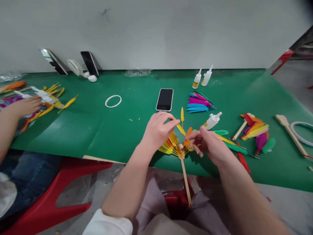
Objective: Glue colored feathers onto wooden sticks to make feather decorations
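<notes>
A fan of yellow and orange feathers [171,143] on a wooden handle [186,182] lies at the front edge of the green table, its handle jutting over the edge. My left hand [160,129] is above the fan's left side, thumb and fingers pinched on a yellow feather [180,128]. On the right, my right hand [206,143] has its fingers partly spread near the lower end of that feather; whether they touch or hold anything is unclear. Another yellow feather [182,115] shows just behind, between the hands. A glue bottle [212,121] lies beyond my right hand.
On the green table [137,130] are a phone [164,100], a white ring [113,101], blue and pink feathers [199,102], two upright bottles [201,78] and mixed feathers [256,129]. A wooden stick [290,133] lies far right. Another person's hand [28,106] touches materials at left.
</notes>
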`<state>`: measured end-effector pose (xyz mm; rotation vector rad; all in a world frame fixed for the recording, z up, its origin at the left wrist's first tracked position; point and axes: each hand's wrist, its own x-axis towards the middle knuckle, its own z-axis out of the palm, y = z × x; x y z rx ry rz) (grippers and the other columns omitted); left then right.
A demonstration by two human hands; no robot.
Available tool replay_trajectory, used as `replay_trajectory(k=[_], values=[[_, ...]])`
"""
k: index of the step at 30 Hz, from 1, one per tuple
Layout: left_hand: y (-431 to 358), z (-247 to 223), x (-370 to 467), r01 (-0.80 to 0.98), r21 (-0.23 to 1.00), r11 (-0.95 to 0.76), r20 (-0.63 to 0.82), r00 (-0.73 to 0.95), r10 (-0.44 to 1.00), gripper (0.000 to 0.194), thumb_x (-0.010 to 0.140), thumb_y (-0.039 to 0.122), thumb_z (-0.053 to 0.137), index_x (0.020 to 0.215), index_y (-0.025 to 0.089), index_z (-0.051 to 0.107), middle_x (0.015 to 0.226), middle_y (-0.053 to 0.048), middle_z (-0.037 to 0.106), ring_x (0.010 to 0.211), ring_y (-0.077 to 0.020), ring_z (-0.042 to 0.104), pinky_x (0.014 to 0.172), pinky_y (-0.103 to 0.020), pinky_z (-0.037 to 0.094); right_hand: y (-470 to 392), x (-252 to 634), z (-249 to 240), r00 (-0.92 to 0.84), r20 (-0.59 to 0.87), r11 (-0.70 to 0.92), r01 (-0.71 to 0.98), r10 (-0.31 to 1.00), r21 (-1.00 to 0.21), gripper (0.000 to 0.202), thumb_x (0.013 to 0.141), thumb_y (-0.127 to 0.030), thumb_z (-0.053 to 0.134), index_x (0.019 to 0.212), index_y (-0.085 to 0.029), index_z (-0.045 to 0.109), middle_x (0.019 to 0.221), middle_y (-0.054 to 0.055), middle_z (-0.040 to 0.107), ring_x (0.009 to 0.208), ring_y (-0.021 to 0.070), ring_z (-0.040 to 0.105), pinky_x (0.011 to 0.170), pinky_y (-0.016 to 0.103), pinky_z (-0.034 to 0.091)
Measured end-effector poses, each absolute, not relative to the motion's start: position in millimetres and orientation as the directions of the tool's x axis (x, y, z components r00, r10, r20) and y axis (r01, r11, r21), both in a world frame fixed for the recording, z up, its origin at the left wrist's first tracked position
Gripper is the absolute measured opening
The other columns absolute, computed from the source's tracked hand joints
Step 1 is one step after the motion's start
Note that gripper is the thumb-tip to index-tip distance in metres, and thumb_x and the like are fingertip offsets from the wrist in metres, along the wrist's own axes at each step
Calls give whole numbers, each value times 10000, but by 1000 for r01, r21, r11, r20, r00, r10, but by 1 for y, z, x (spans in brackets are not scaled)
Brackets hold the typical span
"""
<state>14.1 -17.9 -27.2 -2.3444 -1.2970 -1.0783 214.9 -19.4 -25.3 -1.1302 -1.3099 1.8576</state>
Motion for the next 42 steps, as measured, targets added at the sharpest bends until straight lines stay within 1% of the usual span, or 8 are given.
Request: replay_trajectory(k=[6, 11, 14, 18, 23, 28, 32, 42], values=[[-23, -35, 37, 805, 82, -588, 840, 262, 475, 275, 780, 113, 598, 1030, 223, 632, 922, -32, 658, 901, -168, 556, 821, -330, 433, -28, 208, -23, -604, -331, -459, -65, 725, -886, 297, 710, -442, 640, 705, -145, 654, 508, -24, 531, 360, 36, 387, 343, 173, 280], [-25, -32, 46, 409, 807, -426, 516, -137, 846, 446, 883, 242, 462, 1322, 203, 392, 902, -61, 670, 787, -135, 622, 713, -272, 497, -27, 208, -28, -450, -229, -223, 68, 863, -973, 308, 729, -452, 615, 691, -148, 637, 471, -50, 460, 391, 44, 361, 371, 186, 274], [-25, -29, 52, 65, 979, -194, 198, -57, 979, 664, 765, 266, 633, 1353, 212, 330, 716, 7, 651, 640, -112, 618, 605, -221, 502, -26, 205, -29, -422, -138, -45, 223, 896, -974, 308, 752, -442, 587, 663, -150, 622, 456, -54, 438, 411, 52, 360, 403, 202, 276], [-23, -27, 52, -50, 995, -84, 79, -107, 991, 692, 633, 190, 737, 1264, 229, 455, 633, 55, 600, 578, -80, 586, 578, -184, 490, -19, 217, -27, -368, -48, 107, 390, 928, -914, 312, 762, -459, 564, 697, -167, 650, 550, -18, 558, 485, 81, 437, 461, 223, 340], [-17, -30, 41, -71, 992, -102, 78, -287, 955, 619, 625, 211, 743, 1200, 209, 514, 609, 52, 605, 558, -77, 575, 569, -185, 500, 8, 267, -29, 219, 255, 104, 533, 942, -840, 365, 772, -507, 526, 954, -212, 640, 685, 12, 604, 622, 143, 550, 545, 274, 428], [-14, -34, 41, -76, 989, -125, 96, -307, 947, 604, 621, 225, 745, 1185, 213, 527, 620, 46, 614, 563, -93, 593, 602, -223, 522, 28, 279, -51, -11, 317, 204, 788, 948, -581, 576, 679, -551, 607, 1096, -154, 588, 1021, 131, 623, 960, 270, 548, 787, 419, 437], [-14, -35, 48, -97, 987, -126, 91, -300, 950, 599, 610, 222, 754, 1169, 214, 541, 610, 46, 621, 566, -96, 598, 605, -227, 520, 34, 266, -64, -78, 309, 212, 878, 948, -430, 410, 719, -507, 587, 873, -129, 620, 914, 153, 628, 926, 296, 541, 843, 463, 393], [-7, -26, 55, -50, 957, -285, 228, -474, 851, 151, 685, 251, 713, 799, 170, 655, 716, -6, 684, 576, -84, 618, 433, -159, 440, 24, 291, -27, 280, 210, 143, 242, 937, -960, 321, 709, -395, 633, 967, -212, 582, 770, 19, 592, 580, 129, 525, 504, 281, 418]])
